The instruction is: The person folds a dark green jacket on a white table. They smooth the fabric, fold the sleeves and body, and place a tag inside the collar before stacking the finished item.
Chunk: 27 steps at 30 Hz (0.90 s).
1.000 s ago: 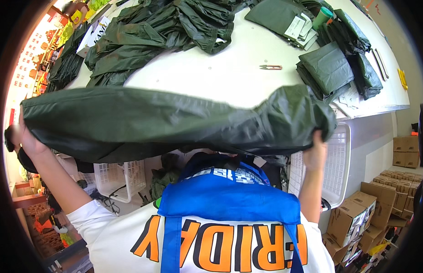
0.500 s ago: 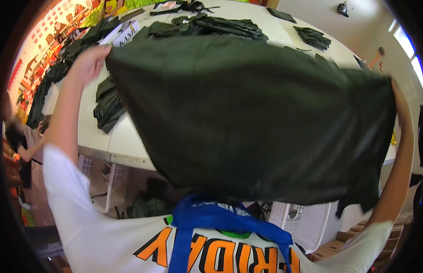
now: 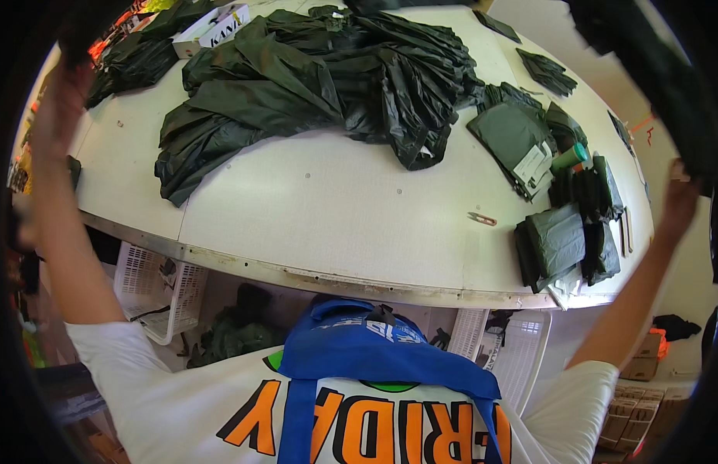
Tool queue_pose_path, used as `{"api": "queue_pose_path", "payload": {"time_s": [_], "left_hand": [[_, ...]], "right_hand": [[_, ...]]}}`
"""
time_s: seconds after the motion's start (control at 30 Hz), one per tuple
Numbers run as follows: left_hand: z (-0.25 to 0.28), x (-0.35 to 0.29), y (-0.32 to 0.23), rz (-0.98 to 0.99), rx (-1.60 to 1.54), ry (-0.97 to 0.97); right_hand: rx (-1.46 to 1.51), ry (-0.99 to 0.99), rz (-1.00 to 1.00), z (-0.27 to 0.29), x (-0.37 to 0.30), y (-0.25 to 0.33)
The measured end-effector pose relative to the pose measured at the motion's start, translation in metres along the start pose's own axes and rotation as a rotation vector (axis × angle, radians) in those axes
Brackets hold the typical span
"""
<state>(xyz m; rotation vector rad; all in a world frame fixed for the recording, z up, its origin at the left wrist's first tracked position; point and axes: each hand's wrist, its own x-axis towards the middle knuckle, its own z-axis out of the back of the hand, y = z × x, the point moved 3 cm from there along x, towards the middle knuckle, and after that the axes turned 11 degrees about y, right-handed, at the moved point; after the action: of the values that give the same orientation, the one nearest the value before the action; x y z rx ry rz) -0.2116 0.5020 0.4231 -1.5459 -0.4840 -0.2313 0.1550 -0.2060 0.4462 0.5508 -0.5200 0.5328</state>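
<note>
Both my arms are raised wide apart. My right hand [image 3: 678,193] is closed on a dark green cloth [image 3: 653,93], which hangs in a bunched strip at the upper right and runs out of the picture. My left hand [image 3: 63,100], blurred at the left rim, is closed at a dark edge of the same cloth; the span between the hands is out of view. Below, on the white table [image 3: 313,209], lies a large heap of dark green thin-fabric pieces [image 3: 297,85].
Folded dark packets [image 3: 556,240] are stacked at the table's right, near a green cylinder [image 3: 569,157] and small thread snips [image 3: 483,220]. A white box [image 3: 212,31] stands at the back left. White plastic baskets [image 3: 154,290] sit below the table edge. Cartons [image 3: 633,410] are at the lower right.
The cloth, spread across the view before, has swung up and mostly out of the picture, uncovering the table. Both hands have moved outward, the left one also up.
</note>
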Motion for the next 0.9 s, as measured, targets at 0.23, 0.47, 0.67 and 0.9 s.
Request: {"api": "queue_pose_path", "payload": {"time_s": [0.23,0.47,0.67,0.9], "left_hand": [[-0.032,-0.135,0.239,0.585,-0.12,-0.666],[0.0,-0.246,0.363,1.018,-0.039,-0.823],[-0.013,-0.258,0.361,0.933,0.28,-1.047],[-0.32,-0.188,0.378,0.583,-0.471,-0.637]], "right_hand": [[0.26,0.605,-0.345,-0.258,-0.193,-0.059],[0.232,0.718,-0.61,-0.329,-0.31,-0.09],[0.209,0.74,-0.67,-0.334,-0.331,-0.1],[0.183,0.732,-0.728,-0.338,-0.351,-0.105]]}}
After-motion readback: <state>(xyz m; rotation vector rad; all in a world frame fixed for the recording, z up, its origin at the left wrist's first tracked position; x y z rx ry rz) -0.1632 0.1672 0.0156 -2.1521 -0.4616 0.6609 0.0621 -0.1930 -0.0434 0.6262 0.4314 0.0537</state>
